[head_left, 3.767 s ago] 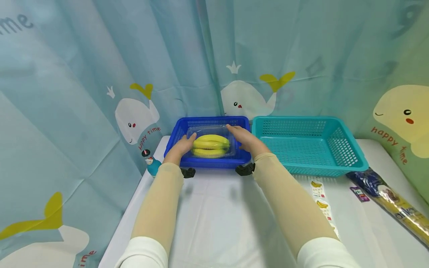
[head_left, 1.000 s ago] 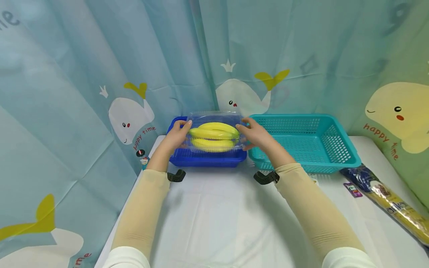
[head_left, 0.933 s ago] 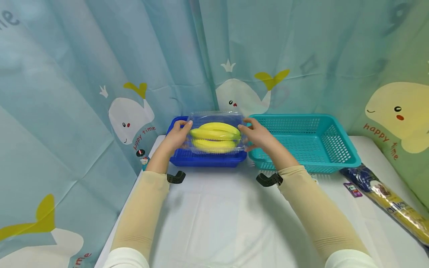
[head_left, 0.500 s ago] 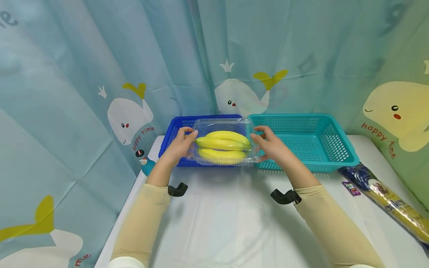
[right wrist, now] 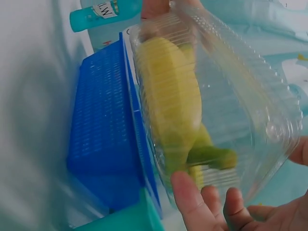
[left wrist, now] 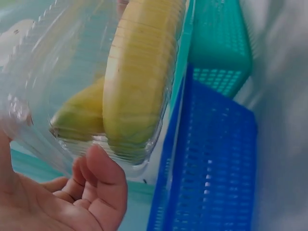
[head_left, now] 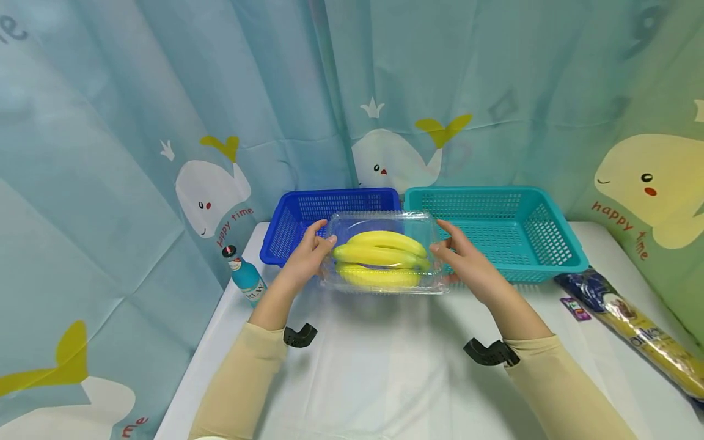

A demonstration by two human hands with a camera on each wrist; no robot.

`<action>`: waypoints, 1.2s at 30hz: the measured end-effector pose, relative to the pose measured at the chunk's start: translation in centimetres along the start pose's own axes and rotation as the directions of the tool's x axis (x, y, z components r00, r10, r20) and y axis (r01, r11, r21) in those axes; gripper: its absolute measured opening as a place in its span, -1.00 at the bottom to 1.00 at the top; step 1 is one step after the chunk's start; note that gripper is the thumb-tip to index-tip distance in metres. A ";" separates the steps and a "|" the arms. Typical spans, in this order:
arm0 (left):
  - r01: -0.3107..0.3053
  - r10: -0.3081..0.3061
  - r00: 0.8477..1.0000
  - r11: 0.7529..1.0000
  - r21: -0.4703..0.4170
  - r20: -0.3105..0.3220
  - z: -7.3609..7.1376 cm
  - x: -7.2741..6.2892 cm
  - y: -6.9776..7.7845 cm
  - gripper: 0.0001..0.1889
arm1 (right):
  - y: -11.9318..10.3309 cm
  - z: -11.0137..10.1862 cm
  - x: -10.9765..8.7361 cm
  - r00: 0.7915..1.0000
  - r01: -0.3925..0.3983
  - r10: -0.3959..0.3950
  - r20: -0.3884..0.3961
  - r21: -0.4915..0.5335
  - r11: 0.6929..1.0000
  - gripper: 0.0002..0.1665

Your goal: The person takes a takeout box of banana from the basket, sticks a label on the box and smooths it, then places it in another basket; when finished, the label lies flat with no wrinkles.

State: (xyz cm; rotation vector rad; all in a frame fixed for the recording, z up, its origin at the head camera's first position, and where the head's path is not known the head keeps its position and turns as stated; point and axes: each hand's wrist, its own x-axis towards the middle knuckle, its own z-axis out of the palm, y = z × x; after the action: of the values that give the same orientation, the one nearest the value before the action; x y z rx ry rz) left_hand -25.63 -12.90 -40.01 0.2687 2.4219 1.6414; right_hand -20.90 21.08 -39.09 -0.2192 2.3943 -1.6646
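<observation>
A clear plastic clamshell box (head_left: 379,222) with ribbed edges holds several yellow bananas (head_left: 379,254), green at their tips. My left hand (head_left: 305,260) grips its left end, thumb on top and fingers curled beneath. On the opposite end, my right hand (head_left: 467,264) holds it the same way. The box is raised above the table, tilted toward me, overlapping the front of the blue basket (head_left: 282,235) in the head view. Up close, the left wrist view shows fingertips pressed to the box (left wrist: 72,53) beside the banana ends. In the right wrist view, green stems (right wrist: 216,156) lie near my right fingers.
Right of the blue basket stands a teal basket (head_left: 555,241), with nothing seen inside. A blue-green bottle (head_left: 249,280) with a dark cap stands at left. Farther right lie a small purple packet (head_left: 575,309) and a long yellow-and-blue bag (head_left: 640,336). A whale-print curtain (head_left: 286,91) hangs behind.
Both hands have lifted the box of bananas out of the blue basket and brought it toward me and slightly right. The bottle shows more fully as the left arm shifts.
</observation>
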 end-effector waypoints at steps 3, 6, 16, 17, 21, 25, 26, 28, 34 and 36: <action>-0.003 0.004 0.999 1.000 -0.027 0.035 0.4 -0.3 -0.5 -0.27 | 0.7 -0.1 -0.6 1.000 0.003 -0.003 0.012 0.037 0.999 -0.10; 0.015 -0.011 0.997 0.999 -0.050 0.078 0.8 -0.7 -0.8 -0.24 | 1.4 -0.2 -1.2 1.000 -0.006 0.004 0.025 0.074 0.997 -0.12; 0.036 -0.024 0.990 0.996 -0.079 0.142 2.4 -2.0 -2.8 -0.38 | 3.9 0.1 -2.9 0.997 -0.026 0.017 0.077 0.117 0.993 -0.10; 0.037 -0.024 0.989 0.996 -0.083 0.147 2.6 -2.1 -2.9 -0.38 | 4.1 0.1 -3.1 0.997 -0.026 0.016 0.080 0.124 0.992 -0.10; 0.044 -0.026 0.985 0.994 -0.099 0.168 3.4 -2.6 -3.5 -0.37 | 4.9 0.1 -3.7 0.995 -0.024 0.007 0.102 0.166 0.986 -0.13; 0.050 -0.027 0.982 0.991 -0.121 0.185 4.1 -2.9 -4.3 -0.36 | 5.8 -0.1 -4.0 0.991 -0.040 0.015 0.130 0.194 0.980 -0.15; 0.057 -0.032 0.982 0.990 -0.129 0.188 4.3 -2.9 -4.6 -0.36 | 6.1 -0.2 -4.0 0.990 -0.050 0.022 0.139 0.201 0.978 -0.15; 0.067 -0.038 0.980 0.987 -0.146 0.194 4.6 -2.8 -5.2 -0.36 | 6.6 -0.3 -4.0 0.988 -0.064 0.030 0.153 0.217 0.974 -0.15; 0.101 -0.061 0.973 0.979 -0.176 0.222 5.5 -2.2 -7.1 -0.33 | 8.2 -0.3 -3.7 0.984 -0.094 0.049 0.171 0.264 0.960 -0.14; 0.116 -0.073 0.971 0.976 -0.183 0.226 5.8 -2.0 -7.6 -0.32 | 8.7 -0.3 -3.6 0.984 -0.100 0.054 0.170 0.276 0.956 -0.15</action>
State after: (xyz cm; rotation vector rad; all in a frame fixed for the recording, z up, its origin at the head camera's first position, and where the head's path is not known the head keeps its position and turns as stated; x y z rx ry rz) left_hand -22.42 -11.09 -49.06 0.2804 2.0653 1.6946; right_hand -17.49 25.23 -46.87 -0.1997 1.9934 -1.8514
